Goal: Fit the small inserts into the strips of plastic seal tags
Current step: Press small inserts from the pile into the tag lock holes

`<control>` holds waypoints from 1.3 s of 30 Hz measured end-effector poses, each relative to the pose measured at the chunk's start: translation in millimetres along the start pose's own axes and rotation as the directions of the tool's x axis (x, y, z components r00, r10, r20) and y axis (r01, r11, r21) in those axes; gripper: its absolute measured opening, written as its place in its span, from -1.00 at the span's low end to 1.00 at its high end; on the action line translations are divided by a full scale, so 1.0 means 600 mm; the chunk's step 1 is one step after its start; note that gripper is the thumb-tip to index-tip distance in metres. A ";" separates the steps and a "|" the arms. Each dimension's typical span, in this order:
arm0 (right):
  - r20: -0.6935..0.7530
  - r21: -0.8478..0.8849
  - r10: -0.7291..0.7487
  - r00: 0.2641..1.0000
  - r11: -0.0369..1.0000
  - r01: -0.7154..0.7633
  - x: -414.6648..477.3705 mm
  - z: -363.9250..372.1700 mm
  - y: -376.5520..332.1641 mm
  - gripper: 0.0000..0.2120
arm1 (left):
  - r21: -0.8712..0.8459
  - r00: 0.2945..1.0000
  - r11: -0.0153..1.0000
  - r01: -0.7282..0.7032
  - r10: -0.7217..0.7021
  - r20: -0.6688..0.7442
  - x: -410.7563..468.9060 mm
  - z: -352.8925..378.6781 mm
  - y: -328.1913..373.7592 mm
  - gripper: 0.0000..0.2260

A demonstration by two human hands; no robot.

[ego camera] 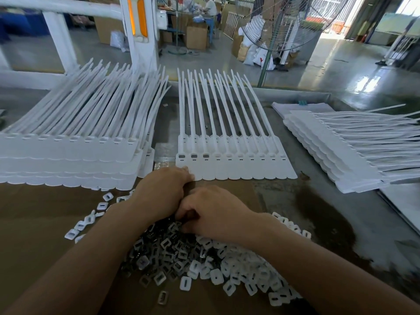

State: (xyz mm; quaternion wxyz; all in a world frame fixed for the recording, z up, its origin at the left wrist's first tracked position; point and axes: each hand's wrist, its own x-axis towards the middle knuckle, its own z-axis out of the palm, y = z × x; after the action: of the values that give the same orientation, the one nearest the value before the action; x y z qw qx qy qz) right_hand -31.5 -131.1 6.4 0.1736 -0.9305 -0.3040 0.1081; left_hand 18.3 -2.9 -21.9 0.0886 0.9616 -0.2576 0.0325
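Your left grip [163, 194] sits knuckles up at the near left corner of the centre strip [236, 165]. Its fingers are curled, fingertips [187, 172] at the strip's near edge; can't tell if it holds anything. Your right grip [214, 213] is pressed against the left one, fingers curled down onto the far edge of the insert pile [204, 264]. Whether an insert is pinched is hidden under the hand, so can't tell. The centre strip lies flat on the tabletop [284, 201] just beyond both grips, heads toward you, tails pointing away. Count: one strip in work, roughly ten tags joined side by side. The three leftmost slots [193, 156] show grey fills; the rest look white with a thin dark slit. The pile is too many to count, white and clear-grey pieces mixed, on a brown cardboard sheet [45, 223]. Roughly eight strays [106, 197] lie scattered left of your left forearm. There are two stacks of strips. The left stack [68, 160] is tall, tails away, just beside the centre strip. The right stack [336, 160] is fanned, tails pointing right, well apart from it. Your forearms cross over the pile and hide its middle. Beyond the tabletop are a white frame [138, 42], a pedestal fan [284, 23] and cardboard boxes [196, 37]. A person [211, 6] is at a far bench.
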 end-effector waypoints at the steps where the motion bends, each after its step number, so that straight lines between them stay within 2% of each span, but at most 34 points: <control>1: -0.022 -0.002 -0.008 1.000 1.000 0.008 -0.001 0.003 -0.001 -0.81 | -0.005 1.000 1.000 -0.008 0.008 -0.001 0.000 0.000 0.000 -0.74; 5: -0.051 -0.025 -0.030 0.998 0.999 0.028 -0.003 0.006 0.002 -0.82 | -0.002 1.000 1.000 -0.016 0.016 0.000 0.002 -0.002 0.001 -0.72; 9: -0.083 0.103 -0.030 0.996 0.994 0.039 -0.007 0.005 0.001 -0.96 | 0.018 0.999 0.999 -0.032 0.031 0.021 -0.001 -0.005 0.001 -0.76; 12: -0.146 0.197 0.008 0.989 0.980 0.021 -0.009 0.004 0.005 -0.88 | 0.036 0.998 0.998 -0.051 0.050 0.034 -0.001 -0.004 0.000 -0.76; 15: -0.206 0.244 0.036 0.978 0.970 0.015 -0.011 -0.001 0.011 -0.89 | 0.041 0.999 0.998 -0.039 0.037 0.040 0.002 0.000 -0.002 -0.72; 24: -0.212 0.350 0.156 0.965 0.934 -0.075 -0.013 -0.017 0.032 -0.82 | -0.056 0.999 0.997 0.043 -0.043 0.010 -0.001 -0.004 0.003 -0.73; 28: -0.268 0.423 0.256 0.929 0.897 -0.125 -0.007 -0.039 0.062 -0.79 | -0.052 0.998 0.997 0.064 -0.062 0.031 -0.002 -0.004 0.005 -0.64; 31: -0.320 0.408 0.320 0.892 0.896 -0.175 0.006 -0.056 0.092 -0.76 | -0.043 0.998 0.997 0.062 -0.061 0.032 -0.002 -0.003 0.005 -0.60; 35: -0.356 0.353 0.370 0.858 0.903 -0.243 0.037 -0.067 0.136 -0.85 | -0.064 0.998 0.996 0.065 -0.063 0.028 0.000 -0.004 0.005 -0.63; 39: -0.385 0.333 0.424 0.820 0.892 -0.305 0.063 -0.065 0.167 -0.80 | -0.060 0.998 0.997 0.055 -0.055 0.007 -0.002 -0.002 0.004 -0.66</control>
State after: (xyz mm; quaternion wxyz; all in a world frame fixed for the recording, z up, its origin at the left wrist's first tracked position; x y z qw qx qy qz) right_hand 63.3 -194.0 -0.6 0.3335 -0.9404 -0.0541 -0.0389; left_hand 16.0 -4.0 -20.3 0.1176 0.9653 -0.2321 0.0199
